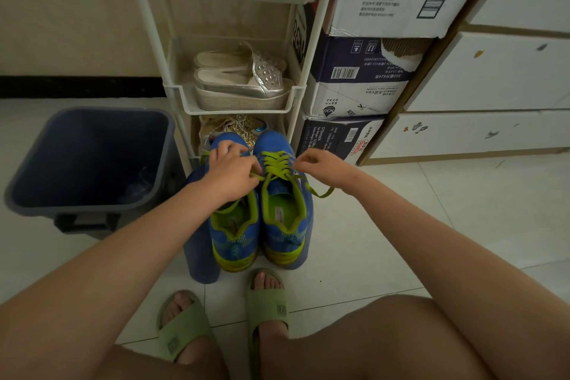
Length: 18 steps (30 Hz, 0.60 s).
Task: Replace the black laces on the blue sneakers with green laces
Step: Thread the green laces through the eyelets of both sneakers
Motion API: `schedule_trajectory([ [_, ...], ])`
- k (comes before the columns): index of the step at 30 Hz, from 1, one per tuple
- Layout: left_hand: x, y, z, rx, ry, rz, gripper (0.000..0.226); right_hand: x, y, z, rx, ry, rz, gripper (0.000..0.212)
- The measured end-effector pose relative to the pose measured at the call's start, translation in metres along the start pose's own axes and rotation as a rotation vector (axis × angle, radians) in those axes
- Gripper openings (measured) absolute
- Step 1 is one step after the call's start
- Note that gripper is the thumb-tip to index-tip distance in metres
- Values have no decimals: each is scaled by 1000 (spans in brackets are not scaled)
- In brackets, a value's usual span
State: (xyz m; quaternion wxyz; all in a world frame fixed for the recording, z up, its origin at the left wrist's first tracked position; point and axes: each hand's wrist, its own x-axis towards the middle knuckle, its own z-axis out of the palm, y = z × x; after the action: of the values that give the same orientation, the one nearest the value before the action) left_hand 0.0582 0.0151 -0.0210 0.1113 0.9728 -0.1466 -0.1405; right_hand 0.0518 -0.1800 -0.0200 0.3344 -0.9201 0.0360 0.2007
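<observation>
Two blue sneakers with yellow-green trim stand side by side on a blue stool (197, 256), toes pointing away from me. The right sneaker (285, 219) carries a green lace (279, 163) threaded through its eyelets. My left hand (231, 171) lies over the laced part of the left sneaker (234, 234) and pinches one end of that green lace between the shoes. My right hand (317, 165) pinches the other end at the right sneaker's outer side, and a loose loop of the lace hangs below my wrist. No black lace is in view.
A dark blue bin (89, 160) stands to the left on the tiled floor. Behind the sneakers is a white shelf rack (237, 102) holding silver sandals and a glittery shoe. Stacked cardboard boxes (364, 77) and white drawers (481, 133) fill the right. My feet in green slides (266, 302) are near.
</observation>
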Motion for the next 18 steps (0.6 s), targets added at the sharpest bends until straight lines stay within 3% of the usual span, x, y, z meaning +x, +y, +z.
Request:
schedule_trajectory([
  [6, -4, -3, -3, 14, 47, 54, 22, -10, 0, -6, -75, -141, 0, 34],
  [11, -5, 0, -22, -333, 93, -54, 22, -15, 0, -11, -98, -170, -27, 27],
  [14, -9, 0, -41, -758, -10, -105, 33, -20, -7, -25, 33, -44, -26, 15],
  [18, -15, 9, -58, -1183, -54, -106, 37, -28, -36, -43, 299, 272, -114, 22],
])
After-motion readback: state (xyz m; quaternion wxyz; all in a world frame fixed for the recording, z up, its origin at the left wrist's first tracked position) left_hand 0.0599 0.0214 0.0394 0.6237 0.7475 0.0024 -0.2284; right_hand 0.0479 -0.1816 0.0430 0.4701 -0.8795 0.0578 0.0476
